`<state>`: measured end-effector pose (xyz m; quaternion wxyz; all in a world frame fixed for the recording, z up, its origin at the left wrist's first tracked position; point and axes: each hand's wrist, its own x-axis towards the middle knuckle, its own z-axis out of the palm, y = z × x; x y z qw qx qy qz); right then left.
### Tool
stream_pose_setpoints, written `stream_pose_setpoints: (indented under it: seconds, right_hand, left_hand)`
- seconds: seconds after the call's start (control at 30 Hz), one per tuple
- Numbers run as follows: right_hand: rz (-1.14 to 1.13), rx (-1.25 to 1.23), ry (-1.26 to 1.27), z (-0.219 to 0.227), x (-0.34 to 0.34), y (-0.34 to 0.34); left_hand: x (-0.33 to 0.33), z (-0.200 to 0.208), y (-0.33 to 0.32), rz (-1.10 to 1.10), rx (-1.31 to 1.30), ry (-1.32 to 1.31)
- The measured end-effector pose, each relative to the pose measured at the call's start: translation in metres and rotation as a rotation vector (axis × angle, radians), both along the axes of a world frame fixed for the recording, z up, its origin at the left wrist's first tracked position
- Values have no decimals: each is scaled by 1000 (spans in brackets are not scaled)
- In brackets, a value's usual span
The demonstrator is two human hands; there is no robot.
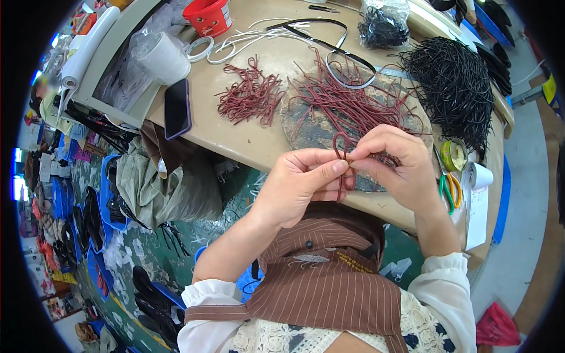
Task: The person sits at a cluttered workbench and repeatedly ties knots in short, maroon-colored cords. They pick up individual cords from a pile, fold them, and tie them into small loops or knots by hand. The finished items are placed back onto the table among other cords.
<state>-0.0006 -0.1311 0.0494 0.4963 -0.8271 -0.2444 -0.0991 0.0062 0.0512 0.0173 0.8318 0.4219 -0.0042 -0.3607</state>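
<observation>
Between my two hands, over the table's near edge, is a dark red cord (342,143) bent into loops like a bow. My left hand (306,179) pinches it between thumb and fingers, with one loop rising above the grip and another below. Fingertips of my right hand (395,165) close on the cord's middle from the right; what exactly they pinch is too small to make out. Behind my hands a heap of loose dark red cords (347,106) lies on a round, worn slab (292,120). To its left sits a pile of looped red cords (250,94).
A phone (178,109) lies at the table's left edge. Black cords (450,88) are heaped at right, near a tape roll (454,155), scissors (450,191) and a white roll (479,175). A red bucket (209,17) and white cord (235,44) are at the back.
</observation>
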Motion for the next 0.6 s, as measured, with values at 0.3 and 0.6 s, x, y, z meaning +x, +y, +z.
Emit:
stream_pose_setpoints:
  seconds: [0.3, 0.6]
  right_hand:
    - [-294, -101, -305, -23, -11, 11]
    - [-8, -289, -277, 31, -4, -37]
  left_hand:
    - [-9, -12, -22, 245, -69, -73]
    - [-3, 9, 5, -137, 173, -306]
